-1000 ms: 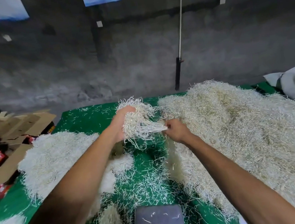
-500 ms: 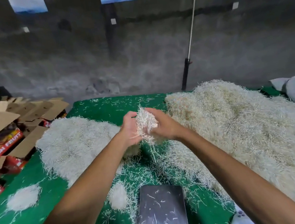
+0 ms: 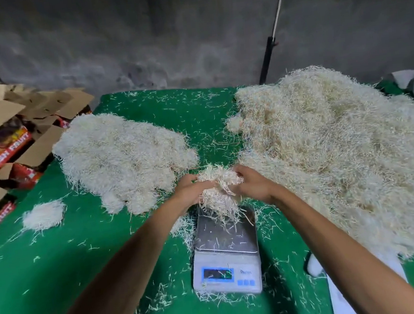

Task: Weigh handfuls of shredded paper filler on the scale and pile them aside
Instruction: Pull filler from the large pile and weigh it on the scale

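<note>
A handful of shredded paper filler point(image 3: 218, 192) is gripped between my left hand point(image 3: 187, 189) and my right hand point(image 3: 252, 184), both curled round it. Its lower strands hang down to the far edge of the steel platform of the white digital scale point(image 3: 225, 253), which stands on the green table near me. A large heap of filler point(image 3: 344, 155) covers the right side of the table. A smaller pile of filler point(image 3: 122, 156) lies at the left, and a little tuft point(image 3: 43, 214) sits apart from it.
The green table cover point(image 3: 59, 279) is strewn with loose strands. Open cardboard boxes with red print point(image 3: 3, 140) stand beyond the left edge. A white sheet point(image 3: 340, 297) lies under my right forearm. A pole point(image 3: 272, 36) leans on the grey wall behind.
Both hands have squeezed the handful together and brought it nearer and lower, from above the table's middle down to the scale. The view has tilted downward, showing the whole scale.
</note>
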`<state>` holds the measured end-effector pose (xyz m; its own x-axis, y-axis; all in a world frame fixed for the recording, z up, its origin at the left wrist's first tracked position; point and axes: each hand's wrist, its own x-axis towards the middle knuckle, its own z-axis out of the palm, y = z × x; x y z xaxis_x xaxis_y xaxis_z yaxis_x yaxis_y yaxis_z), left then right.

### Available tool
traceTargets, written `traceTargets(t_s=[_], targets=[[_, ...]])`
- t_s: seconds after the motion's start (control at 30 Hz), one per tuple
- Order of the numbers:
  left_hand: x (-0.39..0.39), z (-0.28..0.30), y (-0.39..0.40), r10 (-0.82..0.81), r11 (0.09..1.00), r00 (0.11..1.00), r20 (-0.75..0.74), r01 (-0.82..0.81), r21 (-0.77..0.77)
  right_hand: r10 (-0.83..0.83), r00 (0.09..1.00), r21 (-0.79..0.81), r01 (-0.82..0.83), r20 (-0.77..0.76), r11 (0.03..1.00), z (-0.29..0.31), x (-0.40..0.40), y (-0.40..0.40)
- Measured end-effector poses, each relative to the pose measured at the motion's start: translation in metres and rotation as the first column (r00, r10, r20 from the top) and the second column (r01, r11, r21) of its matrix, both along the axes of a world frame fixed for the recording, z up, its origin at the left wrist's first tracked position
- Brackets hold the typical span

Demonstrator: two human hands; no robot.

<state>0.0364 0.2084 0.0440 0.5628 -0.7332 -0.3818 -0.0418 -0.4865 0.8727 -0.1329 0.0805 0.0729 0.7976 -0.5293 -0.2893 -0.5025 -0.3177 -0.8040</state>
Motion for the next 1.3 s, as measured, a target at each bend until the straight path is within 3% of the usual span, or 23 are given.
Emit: traceTargets(t_s=[0.1, 0.23, 0.37, 0.43, 0.5, 0.6, 0.73, 0.8, 0.93, 1.3], targets=[[-0.008, -0.033, 0.014, 0.041, 0.996, 0.997, -0.067, -0.036, 0.077, -0.056, 0.998, 0.016, 0.056, -0.025, 0.998, -0.029, -0.022, 0.007], [-0.019, -0.055, 0.030, 0.050, 0.992, 0.999, -0.012, -0.049, 0.114, -0.217, 0.976, -0.032, 0.217, 0.007, 0.976, -0.062, -0.041, 0.019], [-0.020, -0.072, 0.044, 0.022, 0.991, 0.998, 0.054, -0.029, 0.130, -0.201, 0.980, 0.161, 0.199, -0.003, 0.967, -0.080, -0.066, 0.021], [-0.020, -0.076, 0.052, -0.008, 0.995, 1.000, 0.025, 0.006, 0.098, -0.333, 0.939, 0.289, 0.296, 0.089, 0.910, -0.088, -0.080, 0.022], [-0.021, -0.079, 0.065, 0.002, 1.000, 1.000, -0.030, -0.001, 0.023, -0.458, 0.881, 0.319, 0.403, 0.120, 0.858, -0.101, -0.092, 0.027], [-0.023, -0.097, 0.085, 0.084, 0.994, 0.994, -0.063, -0.088, -0.069, -0.437, 0.899, 0.114, 0.436, -0.021, 0.893, -0.132, -0.110, 0.041], [-0.036, -0.134, 0.118, 0.102, 0.993, 0.994, 0.041, -0.105, 0.057, -0.204, 0.959, -0.172, 0.171, -0.195, 0.970, -0.179, -0.126, 0.067], [-0.044, -0.149, 0.132, 0.107, 0.988, 0.992, 0.067, -0.114, 0.108, -0.211, 0.957, -0.255, 0.157, -0.201, 0.954, -0.193, -0.127, 0.083], [-0.056, -0.161, 0.145, 0.237, 0.966, 0.971, 0.041, -0.240, 0.095, -0.254, 0.960, -0.354, 0.198, -0.118, 0.914, -0.206, -0.130, 0.111], [-0.066, -0.167, 0.150, 0.222, 0.974, 0.968, 0.115, -0.225, 0.016, -0.288, 0.956, -0.340, 0.253, -0.053, 0.906, -0.212, -0.135, 0.117]])
